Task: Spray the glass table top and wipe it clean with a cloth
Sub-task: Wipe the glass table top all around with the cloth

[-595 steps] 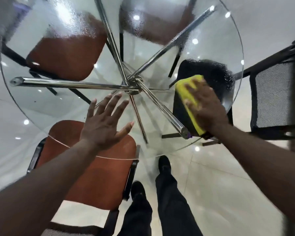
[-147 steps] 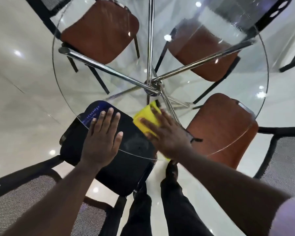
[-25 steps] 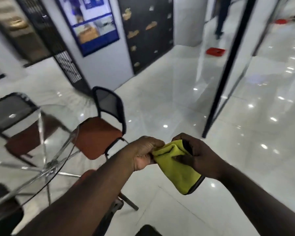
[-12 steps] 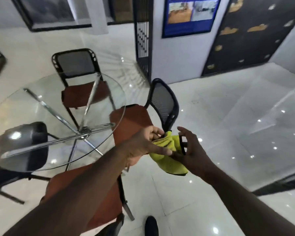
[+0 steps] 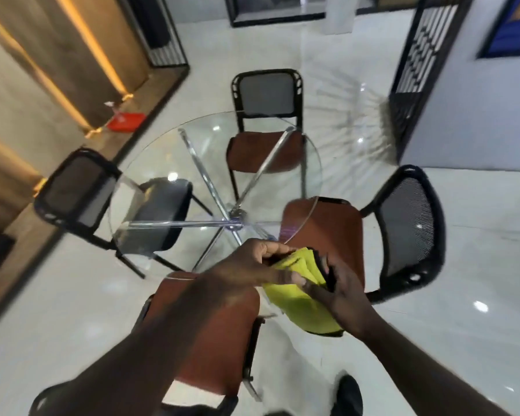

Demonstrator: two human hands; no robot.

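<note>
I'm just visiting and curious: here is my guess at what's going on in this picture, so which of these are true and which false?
1. Both hands hold the yellow cloth. True: the left hand and the right hand both grip it.
2. The cloth lies flat on the glass table top. False: it is bunched up in the hands, off the glass.
3. All four chairs have brown seats. False: the left chair has a black seat.
4. A red item lies on the floor beyond the table. True.
5. A spray bottle stands on the table. False: none is in view.
</note>
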